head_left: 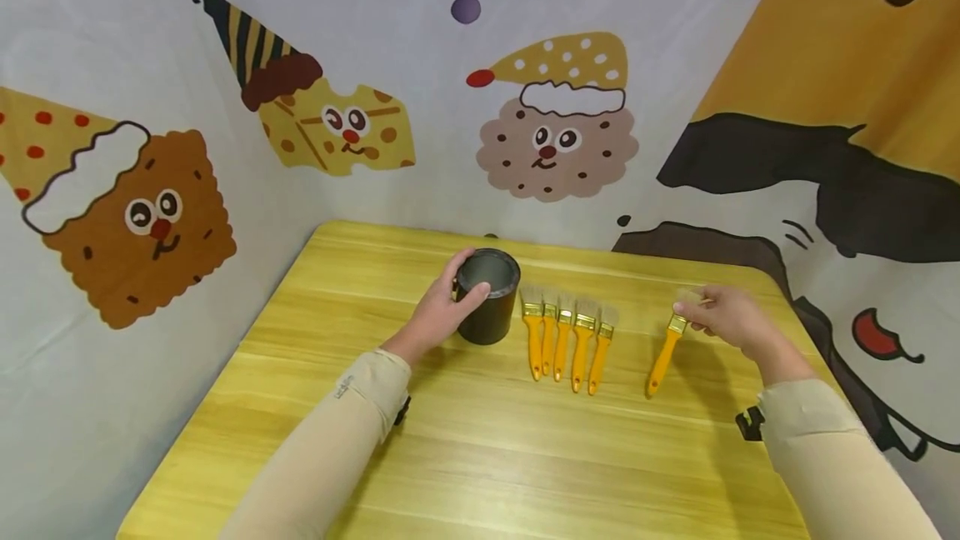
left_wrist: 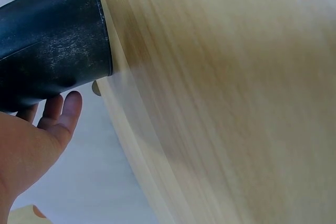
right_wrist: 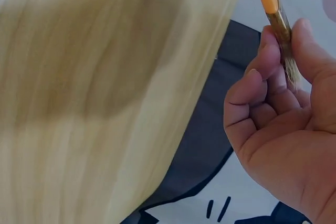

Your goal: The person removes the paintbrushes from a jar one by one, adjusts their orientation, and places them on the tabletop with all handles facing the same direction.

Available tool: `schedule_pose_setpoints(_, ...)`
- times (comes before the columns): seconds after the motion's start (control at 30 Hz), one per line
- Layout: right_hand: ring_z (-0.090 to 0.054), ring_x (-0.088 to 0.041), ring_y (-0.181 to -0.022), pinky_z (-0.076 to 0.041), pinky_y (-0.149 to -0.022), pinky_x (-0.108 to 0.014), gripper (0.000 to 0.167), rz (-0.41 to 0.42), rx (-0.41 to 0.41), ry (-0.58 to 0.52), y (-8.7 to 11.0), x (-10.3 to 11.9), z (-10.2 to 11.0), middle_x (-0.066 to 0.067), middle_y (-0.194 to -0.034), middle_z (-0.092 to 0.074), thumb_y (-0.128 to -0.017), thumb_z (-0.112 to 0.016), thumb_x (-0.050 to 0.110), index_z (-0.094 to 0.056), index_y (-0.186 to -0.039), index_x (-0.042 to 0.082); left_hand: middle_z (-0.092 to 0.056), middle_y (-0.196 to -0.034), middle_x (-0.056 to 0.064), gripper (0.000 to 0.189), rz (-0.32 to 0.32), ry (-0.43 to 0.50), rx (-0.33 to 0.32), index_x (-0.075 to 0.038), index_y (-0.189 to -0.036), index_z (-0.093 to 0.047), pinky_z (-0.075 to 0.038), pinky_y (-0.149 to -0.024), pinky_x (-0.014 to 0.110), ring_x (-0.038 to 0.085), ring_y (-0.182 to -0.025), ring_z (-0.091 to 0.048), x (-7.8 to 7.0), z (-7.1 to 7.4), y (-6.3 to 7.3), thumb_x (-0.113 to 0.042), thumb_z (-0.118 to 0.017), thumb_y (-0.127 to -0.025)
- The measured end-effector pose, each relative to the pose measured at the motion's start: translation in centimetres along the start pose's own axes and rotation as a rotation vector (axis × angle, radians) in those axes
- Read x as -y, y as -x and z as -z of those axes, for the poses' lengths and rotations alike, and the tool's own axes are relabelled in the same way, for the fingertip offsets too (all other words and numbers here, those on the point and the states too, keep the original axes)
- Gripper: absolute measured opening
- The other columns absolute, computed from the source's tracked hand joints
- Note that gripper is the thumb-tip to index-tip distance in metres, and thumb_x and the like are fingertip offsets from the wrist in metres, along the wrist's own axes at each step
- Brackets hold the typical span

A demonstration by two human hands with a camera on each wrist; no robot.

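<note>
My left hand (head_left: pixel 437 311) holds a black cylindrical can (head_left: pixel 487 325), its thumb at the rim and the fingers round the far left side. The can is upright with its open mouth facing up. In the left wrist view the dark, scuffed wall of the can (left_wrist: pixel 58 35) shows above the fingers. Over the right part of the table, my right hand (head_left: pixel 731 319) pinches a paintbrush (head_left: pixel 663 358) near its metal band, with the orange handle pointing down and toward me. The right wrist view shows pale bristles on this brush (right_wrist: pixel 278 22) between thumb and fingers.
Several more orange-handled paintbrushes (head_left: pixel 562 342) lie side by side right of the can, bristles away from me. All stand on a yellow wood-grain table (head_left: pixel 480 448). Behind it hangs a white cloth (head_left: pixel 420 40) printed with cartoon snacks.
</note>
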State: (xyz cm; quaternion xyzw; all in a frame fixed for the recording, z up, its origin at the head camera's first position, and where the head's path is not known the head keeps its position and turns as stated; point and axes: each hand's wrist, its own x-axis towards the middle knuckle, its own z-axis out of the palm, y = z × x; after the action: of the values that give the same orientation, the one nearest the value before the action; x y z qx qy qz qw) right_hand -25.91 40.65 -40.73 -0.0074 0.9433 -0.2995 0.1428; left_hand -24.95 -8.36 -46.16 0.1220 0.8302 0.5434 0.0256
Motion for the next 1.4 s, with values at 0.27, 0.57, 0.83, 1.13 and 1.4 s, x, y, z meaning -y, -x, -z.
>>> schedule_pose_setpoints(0.27, -0.075, -0.031, -0.101, -0.062, -0.086, -0.045, 0.075, 0.044, 0.080, 0.049, -0.9, -0.2, -2.3, -0.026, -0.119, -0.075, -0.107, -0.064, 0.049, -0.052, -0.146, -0.014, -0.033, -0.174, 0.005, 0.072, -0.015, 0.006, -0.002, -0.060, -0.162, -0.020, -0.043, -0.117, 0.067, 0.038, -0.155, -0.042, -0.3, 0.1, 0.0, -0.068, -0.058, -0.102)
schedule_pose_setpoints(0.57, -0.070, -0.020, -0.086, -0.058, -0.081, -0.038, 0.062, 0.011, 0.111, -0.032, -2.2, 0.2, -6.0, -0.013, -0.099, -0.077, -0.108, -0.067, 0.037, -0.056, -0.141, -0.014, -0.034, -0.173, 0.005, 0.070, -0.006, -0.001, 0.002, -0.063, -0.160, -0.019, -0.044, -0.117, 0.066, 0.038, -0.155, -0.043, 0.1, -0.2, 0.1, -0.068, -0.058, -0.102)
schedule_pose_setpoints(0.83, -0.066, -0.022, -0.088, -0.054, -0.096, -0.050, 0.072, 0.016, 0.089, 0.043, -3.5, 1.7, -7.1, -0.010, -0.092, -0.076, -0.107, -0.066, 0.045, -0.052, -0.145, -0.015, -0.033, -0.174, 0.004, 0.069, 0.004, -0.013, -0.010, -0.066, -0.159, -0.019, -0.045, -0.115, 0.068, 0.041, -0.155, -0.042, 0.1, -0.2, 0.1, -0.071, -0.057, -0.101)
schedule_pose_setpoints(1.13, -0.066, -0.023, -0.086, -0.056, -0.083, -0.039, 0.069, 0.013, 0.049, 0.029, -4.1, 2.4, -7.8, -0.014, -0.095, -0.075, -0.107, -0.066, 0.041, -0.053, -0.142, -0.017, -0.033, -0.174, 0.004, 0.070, -0.002, -0.013, -0.005, -0.064, -0.160, -0.019, -0.042, -0.117, 0.068, 0.040, -0.155, -0.041, 0.0, -0.1, 0.0, -0.070, -0.057, -0.102)
schedule_pose_setpoints(1.4, -0.060, -0.022, -0.082, -0.050, -0.073, -0.034, 0.049, -0.008, 0.032, 0.025, -4.4, 1.6, -8.7, -0.008, -0.093, -0.071, -0.107, -0.063, 0.049, -0.060, -0.118, 0.001, -0.032, -0.174, 0.006, 0.071, -0.002, -0.012, 0.000, -0.064, -0.160, -0.018, -0.042, -0.117, 0.068, 0.042, -0.156, -0.041, 0.1, 0.0, -0.1, -0.071, -0.056, -0.101)
